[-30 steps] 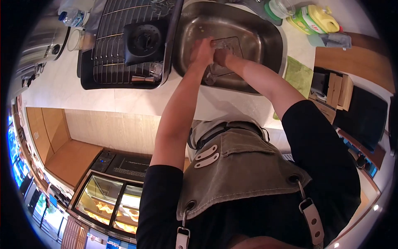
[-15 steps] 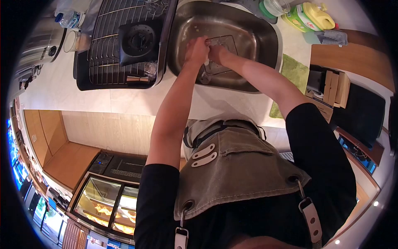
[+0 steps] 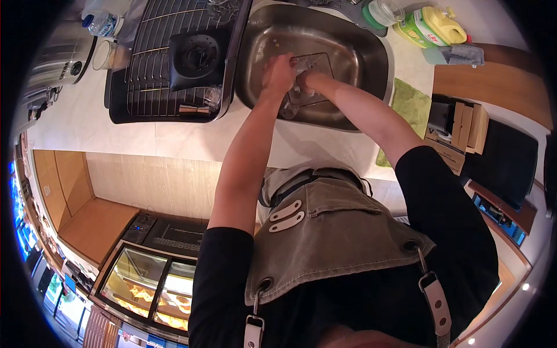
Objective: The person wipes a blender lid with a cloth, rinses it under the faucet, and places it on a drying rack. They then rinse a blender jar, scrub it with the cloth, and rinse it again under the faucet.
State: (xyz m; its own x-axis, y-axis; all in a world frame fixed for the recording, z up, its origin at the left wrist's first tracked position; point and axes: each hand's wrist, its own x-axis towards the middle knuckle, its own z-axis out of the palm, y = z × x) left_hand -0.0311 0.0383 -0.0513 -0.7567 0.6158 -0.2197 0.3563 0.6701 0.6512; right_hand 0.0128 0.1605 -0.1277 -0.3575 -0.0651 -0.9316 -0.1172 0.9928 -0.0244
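Both hands are down inside the stainless steel sink (image 3: 360, 64). My left hand (image 3: 279, 72) has its fingers curled at the left side of a see-through item that I cannot make out. My right hand (image 3: 313, 82) is closed close beside it, its fingertips mostly hidden, with whitish, clear material between the two hands. Under and around them lies a thin square outline (image 3: 328, 65), perhaps a clear container or a rack. A clear, rounded piece, possibly a glass (image 3: 290, 111), rests by the sink's near wall, below my hands.
Left of the sink stands a black dish rack (image 3: 139, 64) bearing a black square tray (image 3: 199, 60) and a metal jigger (image 3: 194, 109). A yellow detergent jug (image 3: 432, 26), grey cloth (image 3: 464, 55) and tub (image 3: 386, 13) are at the back right. A green cloth (image 3: 412, 104) lies right of the sink.
My right hand has shifted slightly right and down, opening a small gap from my left hand. The left hand stays near the same spot. The view has tilted slightly.
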